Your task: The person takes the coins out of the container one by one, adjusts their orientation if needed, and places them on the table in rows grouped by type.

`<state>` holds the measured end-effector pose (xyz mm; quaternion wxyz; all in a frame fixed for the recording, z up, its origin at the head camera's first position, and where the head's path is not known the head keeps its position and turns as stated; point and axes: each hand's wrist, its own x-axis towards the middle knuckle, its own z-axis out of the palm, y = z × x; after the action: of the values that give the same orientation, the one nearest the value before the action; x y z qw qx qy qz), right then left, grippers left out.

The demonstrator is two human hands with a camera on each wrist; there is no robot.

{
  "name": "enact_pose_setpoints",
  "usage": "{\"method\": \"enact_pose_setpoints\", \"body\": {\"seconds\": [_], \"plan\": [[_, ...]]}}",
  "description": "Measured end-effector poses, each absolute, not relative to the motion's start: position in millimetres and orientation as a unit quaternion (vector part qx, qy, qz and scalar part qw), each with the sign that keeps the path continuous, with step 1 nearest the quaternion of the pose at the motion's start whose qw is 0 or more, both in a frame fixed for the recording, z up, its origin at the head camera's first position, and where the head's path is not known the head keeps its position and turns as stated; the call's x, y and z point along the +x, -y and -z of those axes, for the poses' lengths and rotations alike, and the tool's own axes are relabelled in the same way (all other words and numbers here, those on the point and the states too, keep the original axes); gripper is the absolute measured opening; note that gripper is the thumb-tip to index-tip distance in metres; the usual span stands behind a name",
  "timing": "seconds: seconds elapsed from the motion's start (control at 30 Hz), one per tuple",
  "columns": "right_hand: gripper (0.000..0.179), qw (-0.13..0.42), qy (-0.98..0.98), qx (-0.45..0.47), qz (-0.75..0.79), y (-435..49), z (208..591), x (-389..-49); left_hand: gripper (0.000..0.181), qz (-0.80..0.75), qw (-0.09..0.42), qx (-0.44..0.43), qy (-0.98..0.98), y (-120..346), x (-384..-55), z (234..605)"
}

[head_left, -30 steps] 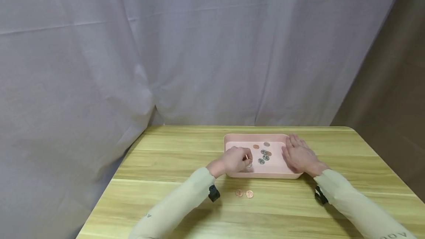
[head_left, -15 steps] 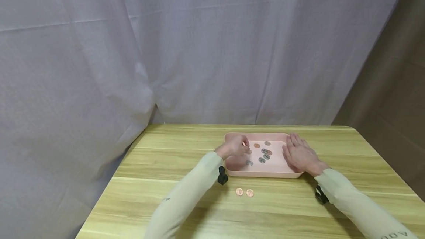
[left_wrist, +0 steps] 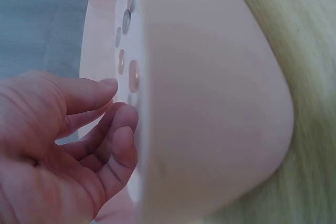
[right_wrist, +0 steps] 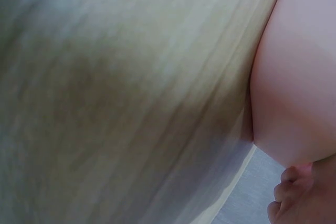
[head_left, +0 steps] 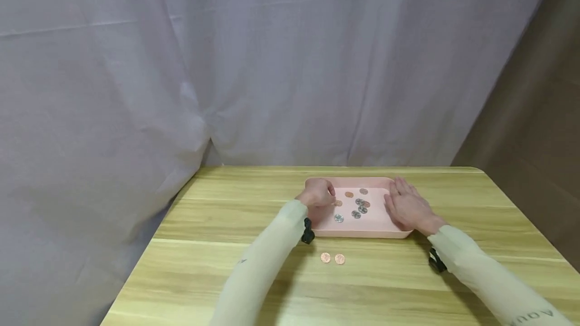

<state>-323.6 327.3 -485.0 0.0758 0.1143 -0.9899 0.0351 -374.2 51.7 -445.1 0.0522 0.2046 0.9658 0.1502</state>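
A shallow pink tray (head_left: 358, 234) sits on the wooden table with several copper and silver coins inside. My left hand (head_left: 319, 192) is over the tray's left end, fingers loosely bent. In the left wrist view, no coin shows between the thumb (left_wrist: 97, 92) and the bent fingers (left_wrist: 123, 145). A copper coin (head_left: 338, 203) lies right at its fingertips, with a silver coin (head_left: 339, 218) nearer the front wall. My right hand (head_left: 410, 208) rests on the tray's right edge with straight fingers. Two copper coins lie outside the tray, one left (head_left: 325, 257) and one right (head_left: 340, 259).
More coins are grouped toward the tray's middle, including overlapping silver (head_left: 360, 201) and copper (head_left: 366, 204) ones. Behind the wooden table (head_left: 244, 215) hangs a grey curtain (head_left: 281, 89). Black wrist devices sit under both sleeves.
My left hand has moved away from the silver coin near the front wall, toward the tray's back left, uncovering that coin and a copper one. The right hand stays in place.
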Motion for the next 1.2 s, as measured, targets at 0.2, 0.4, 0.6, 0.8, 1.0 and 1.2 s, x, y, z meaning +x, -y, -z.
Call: {"method": "enact_pose_setpoints", "body": {"seconds": [0.2,0.4,0.6,0.8,1.0,1.2], "plan": [[0.064,0.072,0.99,0.11,-0.043,-327,486,-320,0.021,-0.234,0.108,0.167,-0.952,-57,-379,458],[0.064,0.071,0.991,0.105,-0.042,-326,486,-319,0.016,-0.293,0.135,0.169,-0.931,-56,-384,466],[0.063,0.073,0.991,0.107,-0.039,-325,487,-319,0.017,-0.29,0.117,0.196,-0.93,-54,-381,468],[0.063,0.077,0.99,0.108,-0.038,-325,488,-319,0.015,-0.28,0.102,0.215,-0.93,-56,-379,470],[0.064,0.074,0.99,0.107,-0.046,-326,488,-319,0.014,-0.289,0.106,0.213,-0.927,-57,-377,469],[0.064,0.073,0.99,0.11,-0.041,-327,489,-320,0.014,-0.283,0.118,0.184,-0.934,-63,-372,464]]}}
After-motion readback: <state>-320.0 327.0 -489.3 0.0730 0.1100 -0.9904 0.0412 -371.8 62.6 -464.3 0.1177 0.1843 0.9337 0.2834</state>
